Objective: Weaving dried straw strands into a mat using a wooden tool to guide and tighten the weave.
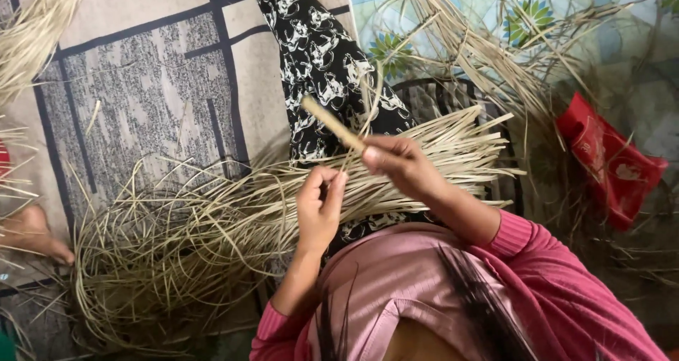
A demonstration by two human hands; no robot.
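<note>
Strips: a thick sheaf of pale, flat dried strips lies across the person's lap, its cut ends fanning out to the right and its long tails curling down to the left into a loose tangle on the floor.
Head view, right hand: the right hand is raised above the sheaf, fingers closed round one end of a slim tan stick; the stick slants up and to the left from the fist.
Head view, left hand: the left hand sits just beside the right, a little lower, fingers curled and pinched on a few strips at the near edge of the sheaf. How many strips it holds I cannot tell.
Hands together: near one another but not touching; the stick's lower end is hidden in the right fist.
Lap: black trousers with a white print run up and away under the sheaf.
Sleeves: pink sleeves cover both forearms.
Floor: a grey and beige mat with dark lines on the left, a pale blue sheet with flower shapes on the right.
Loose strips: another heap of strips lies on the blue sheet, top right.
Red packet: a flat red packet rests at the right, well apart from the hands.
Far left: a bare foot of another person rests on the mat's edge.
</note>
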